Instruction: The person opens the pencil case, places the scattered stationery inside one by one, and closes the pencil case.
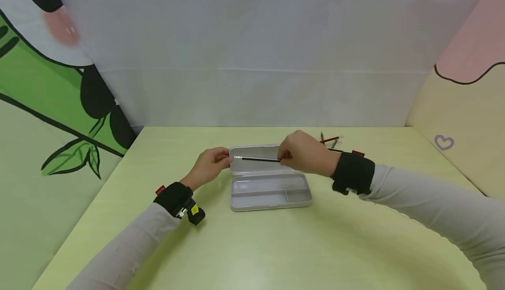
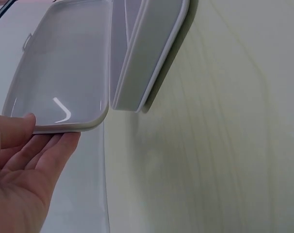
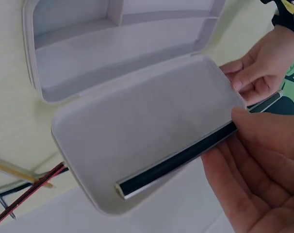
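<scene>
A light grey pencil case stands open on the table, its compartment tray (image 1: 258, 187) nearer me and its lid (image 1: 252, 167) raised behind. My left hand (image 1: 211, 164) pinches the lid's left end, thumb inside and fingers beneath, as the left wrist view shows. Over the lid, my right hand (image 1: 303, 152) holds a dark pencil (image 3: 176, 162) with silvery stripes between thumb and fingers. The pencil lies nearly level, its left end close to the left hand. In the right wrist view the visible tray compartments hold nothing.
Several loose pencils (image 1: 331, 140), one of them red and black (image 3: 33, 193), lie crossed on the table (image 1: 256, 246) behind the right hand. A white cloth (image 1: 252, 62) hangs along the back edge. Panels with painted figures flank both sides.
</scene>
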Motion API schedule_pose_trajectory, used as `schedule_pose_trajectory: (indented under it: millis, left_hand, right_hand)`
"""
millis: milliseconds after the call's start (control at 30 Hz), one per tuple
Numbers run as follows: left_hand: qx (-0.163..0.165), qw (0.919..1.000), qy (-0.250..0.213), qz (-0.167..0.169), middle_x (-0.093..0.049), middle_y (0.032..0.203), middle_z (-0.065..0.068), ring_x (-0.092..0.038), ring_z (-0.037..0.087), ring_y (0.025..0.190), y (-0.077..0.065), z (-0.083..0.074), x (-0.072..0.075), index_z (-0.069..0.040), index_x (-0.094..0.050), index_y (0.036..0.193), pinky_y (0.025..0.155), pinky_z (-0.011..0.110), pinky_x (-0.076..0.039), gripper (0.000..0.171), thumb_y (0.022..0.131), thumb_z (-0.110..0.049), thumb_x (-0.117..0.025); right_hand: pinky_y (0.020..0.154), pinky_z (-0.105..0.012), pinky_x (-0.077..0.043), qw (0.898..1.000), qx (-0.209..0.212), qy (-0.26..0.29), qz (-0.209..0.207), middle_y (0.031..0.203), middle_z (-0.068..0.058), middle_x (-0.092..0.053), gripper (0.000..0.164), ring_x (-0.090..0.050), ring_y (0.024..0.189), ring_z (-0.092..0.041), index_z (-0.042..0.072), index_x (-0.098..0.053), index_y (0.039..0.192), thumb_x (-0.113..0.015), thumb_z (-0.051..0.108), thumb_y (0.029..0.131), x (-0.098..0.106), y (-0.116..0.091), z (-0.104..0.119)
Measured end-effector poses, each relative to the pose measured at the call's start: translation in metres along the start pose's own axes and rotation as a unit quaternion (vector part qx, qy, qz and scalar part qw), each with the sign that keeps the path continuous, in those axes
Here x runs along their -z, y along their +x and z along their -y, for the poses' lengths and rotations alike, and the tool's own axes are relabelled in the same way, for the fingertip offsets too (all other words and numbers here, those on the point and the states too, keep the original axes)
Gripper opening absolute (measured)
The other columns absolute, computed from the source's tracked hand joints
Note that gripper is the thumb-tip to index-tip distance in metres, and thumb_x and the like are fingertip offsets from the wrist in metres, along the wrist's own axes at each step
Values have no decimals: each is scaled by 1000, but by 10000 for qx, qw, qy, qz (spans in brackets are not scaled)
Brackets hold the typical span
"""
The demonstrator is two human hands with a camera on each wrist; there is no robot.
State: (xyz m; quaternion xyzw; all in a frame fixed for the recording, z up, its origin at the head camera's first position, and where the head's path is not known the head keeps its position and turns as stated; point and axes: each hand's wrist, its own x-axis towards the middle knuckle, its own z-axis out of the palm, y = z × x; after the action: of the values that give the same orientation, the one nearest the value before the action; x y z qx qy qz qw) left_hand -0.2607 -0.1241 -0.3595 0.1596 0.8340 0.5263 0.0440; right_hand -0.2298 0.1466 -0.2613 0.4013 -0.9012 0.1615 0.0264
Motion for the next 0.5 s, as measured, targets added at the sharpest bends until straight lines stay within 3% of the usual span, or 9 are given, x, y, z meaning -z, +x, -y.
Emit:
schedule_pose_trajectory:
  millis: [333, 500]
  left_hand:
    - [-48, 9999, -92, 40, -64, 107, 21, -64, 28, 96, 0, 2, -1, 8, -58, 113, 84, 35, -52, 24, 92, -3, -55]
    - [-169, 9998, -10, 69, -64, 107, 21, -64, 29, 96, -2, 1, 0, 7, -58, 115, 84, 35, -52, 25, 93, -4, -54]
  right_hand:
    - [58, -20, -50, 9994, 309, -47, 147, 72, -2, -67, 6, -60, 64, -10, 4, -74, 75, -75, -2, 73, -55, 1, -12]
    - [58, -20, -50, 9993, 253, 148, 212, 69, -2, -67, 8, -60, 62, -10, 3, -73, 75, -76, -3, 71, -69, 7, -22]
